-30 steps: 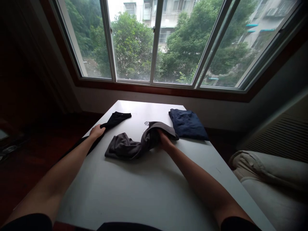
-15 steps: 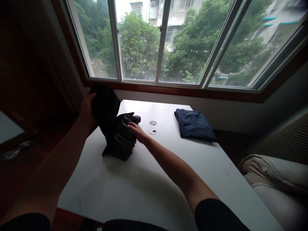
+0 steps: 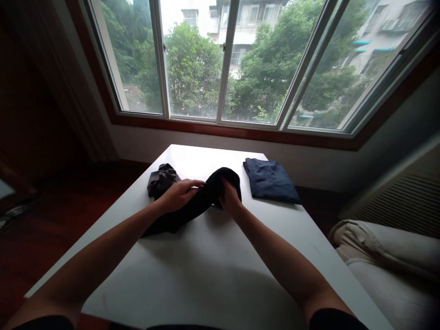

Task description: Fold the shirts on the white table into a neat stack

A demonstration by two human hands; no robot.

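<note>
A black cloth garment (image 3: 192, 206) lies bunched across the white table (image 3: 192, 284), with its right end raised in an arch. I cannot tell what kind of garment it is. My right hand (image 3: 229, 195) reaches into the fold at that raised end and grips the cloth, its fingertips hidden inside. Over the garment's middle, my left hand (image 3: 178, 195) has its fingers stretched out and its thumb apart, touching the fabric. Just beyond the left hand, a crumpled dark grey part (image 3: 162, 178) sits on the table; whether it joins the black cloth is hidden.
A folded navy garment (image 3: 271, 180) lies at the table's far right edge. Beyond the table are a wall and a wide window (image 3: 220, 73). Pale fabric bundles (image 3: 388, 252) stand to the right, beside a slatted panel (image 3: 395, 201).
The black garment, held up on the left before, now lies stretched across the table towards the right. Both hands have moved right. The view has shifted slightly.
</note>
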